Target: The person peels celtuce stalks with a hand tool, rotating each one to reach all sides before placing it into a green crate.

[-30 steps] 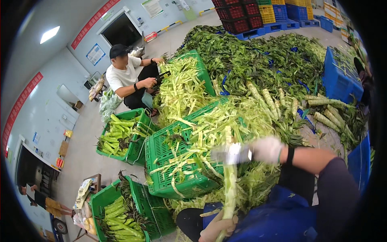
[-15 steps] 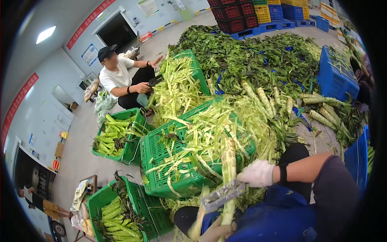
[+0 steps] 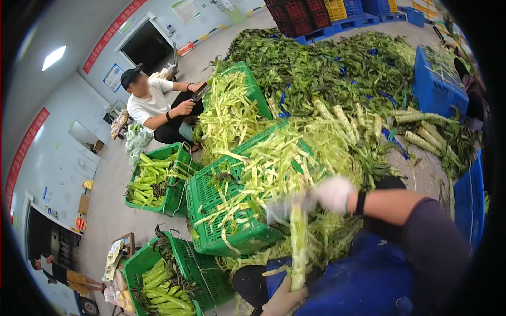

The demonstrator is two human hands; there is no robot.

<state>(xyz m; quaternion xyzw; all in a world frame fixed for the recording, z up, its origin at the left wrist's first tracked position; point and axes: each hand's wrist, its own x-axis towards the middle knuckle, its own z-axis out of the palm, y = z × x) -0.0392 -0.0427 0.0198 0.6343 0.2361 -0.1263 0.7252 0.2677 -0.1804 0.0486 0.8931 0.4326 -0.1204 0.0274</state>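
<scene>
A long pale-green celtuce stem [image 3: 299,245] leans nearly upright against the edge of an overturned green crate [image 3: 208,197]. Around its lower end are the fingers of my left hand [image 3: 284,301]. My right hand [image 3: 335,194], in a white glove, grips a wide metal peeler [image 3: 287,206], which lies across the upper part of the stem and is smeared by motion. Below the peeler the stem looks smooth and light green. Peel strips [image 3: 263,176] cover the crate and heap up behind it. A blue apron [image 3: 358,279] covers my lap.
Unpeeled stems [image 3: 429,139] lie on the right, beside a blue crate [image 3: 440,87]. Dark leaves [image 3: 321,68] make a large pile behind. Green crates of peeled stems [image 3: 208,274] [image 3: 180,192] stand left. A co-worker [image 3: 153,102] sits far left, holding a dark tool [image 3: 200,92].
My right hand and the peeler have moved up along the stem from its lower part. The long strip hanging by the blade is gone from there. The co-worker's raised hand has come down to the tool.
</scene>
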